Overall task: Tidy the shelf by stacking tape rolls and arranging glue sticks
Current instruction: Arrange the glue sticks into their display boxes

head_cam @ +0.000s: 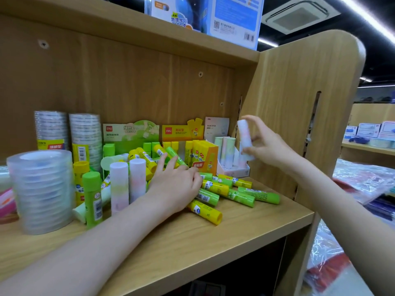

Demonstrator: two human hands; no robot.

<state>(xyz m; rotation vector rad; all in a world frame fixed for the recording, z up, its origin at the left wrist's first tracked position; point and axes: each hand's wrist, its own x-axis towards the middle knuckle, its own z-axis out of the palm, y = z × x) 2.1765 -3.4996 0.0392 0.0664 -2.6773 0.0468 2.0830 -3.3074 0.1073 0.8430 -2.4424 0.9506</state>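
Observation:
My right hand (268, 147) holds a pastel glue stick (245, 137) upright above the white display box (233, 170) at the shelf's right end, where other pastel sticks stand. My left hand (175, 184) lies over the loose pile of green and yellow glue sticks (226, 193), its fingers curled around a green stick (174, 155). Two pastel sticks (128, 182) and a green stick (92, 197) stand upright to its left. A stack of clear tape rolls (41, 191) stands at the front left, with two wrapped tape stacks (68, 133) behind.
A green display box (130, 133) and an orange display box (192, 146) with glue sticks stand against the back panel. The shelf's side panel (299, 116) rises right beside my right hand. The wooden shelf board (192, 238) lies bare in front. Bagged goods lie lower right.

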